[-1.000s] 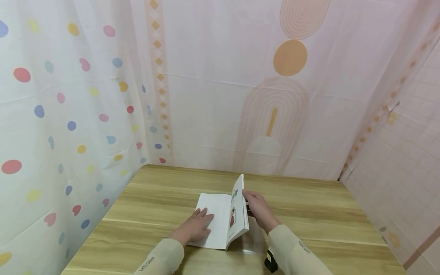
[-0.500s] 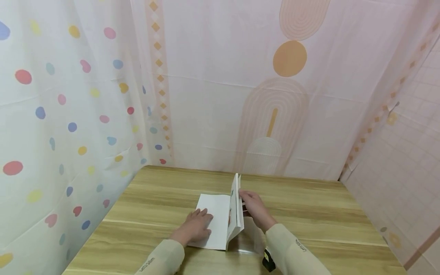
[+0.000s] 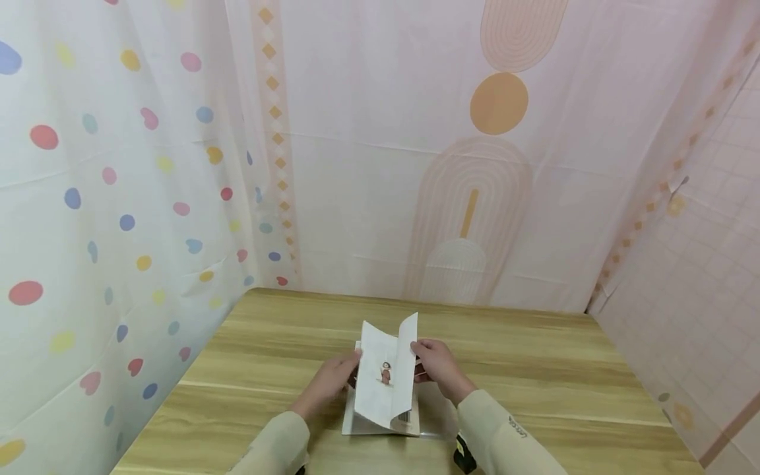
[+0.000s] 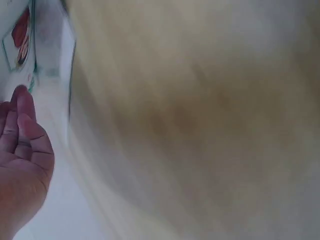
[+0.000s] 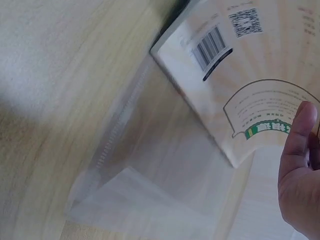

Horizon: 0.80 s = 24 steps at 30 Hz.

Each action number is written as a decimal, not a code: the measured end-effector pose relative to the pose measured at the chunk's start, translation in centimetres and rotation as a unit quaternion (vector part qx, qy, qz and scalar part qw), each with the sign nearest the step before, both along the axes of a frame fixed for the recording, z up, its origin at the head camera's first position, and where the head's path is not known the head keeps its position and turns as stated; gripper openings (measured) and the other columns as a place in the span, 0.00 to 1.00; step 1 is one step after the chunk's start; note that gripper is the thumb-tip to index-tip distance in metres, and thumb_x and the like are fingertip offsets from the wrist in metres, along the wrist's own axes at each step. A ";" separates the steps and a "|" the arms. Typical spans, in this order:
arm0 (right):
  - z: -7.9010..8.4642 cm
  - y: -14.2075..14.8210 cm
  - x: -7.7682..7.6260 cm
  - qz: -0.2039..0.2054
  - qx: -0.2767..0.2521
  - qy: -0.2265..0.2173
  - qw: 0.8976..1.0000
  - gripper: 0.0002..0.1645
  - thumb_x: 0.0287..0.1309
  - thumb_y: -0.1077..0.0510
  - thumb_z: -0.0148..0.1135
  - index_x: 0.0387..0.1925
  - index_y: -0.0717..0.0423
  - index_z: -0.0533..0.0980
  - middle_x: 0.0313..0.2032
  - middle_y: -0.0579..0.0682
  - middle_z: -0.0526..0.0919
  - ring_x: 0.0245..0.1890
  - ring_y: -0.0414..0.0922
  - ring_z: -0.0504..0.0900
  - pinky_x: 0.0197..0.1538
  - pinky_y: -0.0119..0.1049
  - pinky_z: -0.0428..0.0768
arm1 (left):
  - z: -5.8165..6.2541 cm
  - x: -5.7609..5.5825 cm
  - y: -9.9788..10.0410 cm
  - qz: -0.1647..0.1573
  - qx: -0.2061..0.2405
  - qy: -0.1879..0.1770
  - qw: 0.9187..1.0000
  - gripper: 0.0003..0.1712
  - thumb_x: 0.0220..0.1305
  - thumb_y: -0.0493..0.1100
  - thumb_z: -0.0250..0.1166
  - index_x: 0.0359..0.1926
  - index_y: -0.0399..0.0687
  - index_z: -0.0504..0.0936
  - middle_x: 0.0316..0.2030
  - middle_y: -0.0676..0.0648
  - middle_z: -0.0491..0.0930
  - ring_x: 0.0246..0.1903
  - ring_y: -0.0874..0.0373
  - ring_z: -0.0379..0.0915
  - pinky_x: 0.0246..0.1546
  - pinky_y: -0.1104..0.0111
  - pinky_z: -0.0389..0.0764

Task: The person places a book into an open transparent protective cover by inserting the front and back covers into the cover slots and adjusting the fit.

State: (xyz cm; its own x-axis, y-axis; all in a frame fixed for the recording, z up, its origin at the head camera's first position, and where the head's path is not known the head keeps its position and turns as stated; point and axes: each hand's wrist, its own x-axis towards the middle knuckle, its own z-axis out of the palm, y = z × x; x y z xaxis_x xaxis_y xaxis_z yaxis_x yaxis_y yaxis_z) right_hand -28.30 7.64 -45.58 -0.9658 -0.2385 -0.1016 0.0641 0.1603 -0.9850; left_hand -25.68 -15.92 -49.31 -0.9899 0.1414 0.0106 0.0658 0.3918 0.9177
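An open book (image 3: 374, 389) stands partly raised over the table at front centre, its pages spread and a small printed figure on one of them. My left hand (image 3: 329, 382) holds the left side of the pages, thumb in front and fingers behind. On the other side, my right hand (image 3: 442, 369) grips the upright right part with its thumb at the edge. The right wrist view shows the book's back cover (image 5: 280, 60), with a barcode and a square code, and the fingers of my right hand (image 5: 300, 185) against it.
A clear plastic cover (image 5: 150, 150) lies flat under and beside the book's right half. The wood-grain table (image 3: 534, 369) extends around it. Patterned curtains (image 3: 356, 198) hang behind and at both sides.
My left hand has left the flat left page and now holds raised pages at their left edge. Pages have swung leftward over the book, showing a printed figure; my right hand stays at the right part.
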 end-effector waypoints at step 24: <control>-1.1 2.2 -0.2 -0.037 0.031 -0.011 0.999 0.26 0.75 0.51 0.48 0.55 0.71 0.75 0.28 0.52 0.82 0.25 0.44 0.81 0.30 0.38 0.82 | -0.5 -0.8 -1.0 0.132 -0.130 -0.015 0.983 0.04 0.62 0.32 0.59 0.30 0.35 0.76 0.26 0.45 0.73 0.28 0.53 0.69 0.25 0.67 0.72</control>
